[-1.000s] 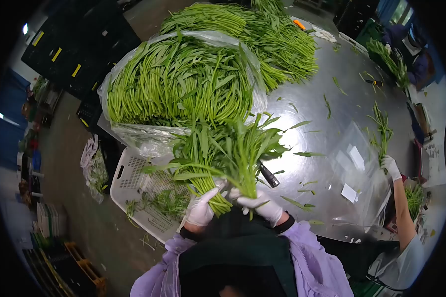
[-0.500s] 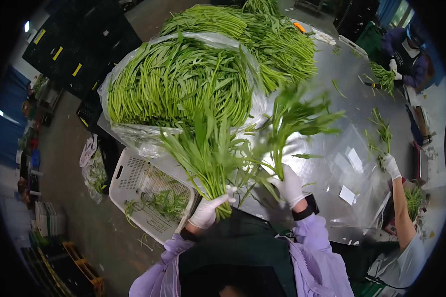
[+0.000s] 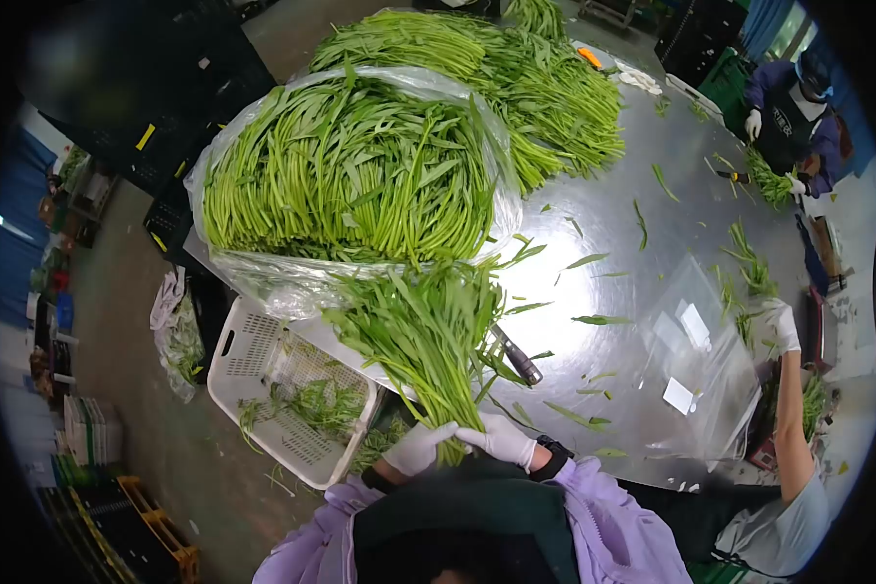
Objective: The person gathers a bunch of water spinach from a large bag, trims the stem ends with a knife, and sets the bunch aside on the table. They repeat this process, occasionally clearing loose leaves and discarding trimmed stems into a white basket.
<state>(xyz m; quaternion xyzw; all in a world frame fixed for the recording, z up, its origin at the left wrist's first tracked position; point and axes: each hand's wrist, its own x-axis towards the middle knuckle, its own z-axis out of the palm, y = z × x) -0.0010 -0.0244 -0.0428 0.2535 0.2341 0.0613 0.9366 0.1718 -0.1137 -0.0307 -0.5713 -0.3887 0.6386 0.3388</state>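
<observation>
Both gloved hands meet at the lower stems of a bunch of water spinach (image 3: pixel 423 336), whose leaves point away from me over the table edge. My left hand (image 3: pixel 419 448) wraps the stems from the left. Against their right side, my right hand (image 3: pixel 499 440) grips the same bunch, fingers partly hidden by stems. Just beyond lies a big pile of water spinach (image 3: pixel 350 175) in a clear plastic bag (image 3: pixel 263 273). A knife (image 3: pixel 521 360) with a dark handle rests right of the bunch, its blade partly under leaves.
Loose leaves (image 3: pixel 599 319) litter the metal table (image 3: pixel 594 214). More greens (image 3: pixel 545 107) are heaped at the back. A white basket (image 3: pixel 331 467) with scraps stands lower left. Clear bags (image 3: pixel 720 380) lie on the right, near a co-worker's gloved hand (image 3: pixel 781 326). Another person (image 3: pixel 798 127) handles greens at far right.
My right hand has moved left and down, bringing its smaller bunch together with the one in my left hand. The knife has come into view. The far-right person's posture has shifted.
</observation>
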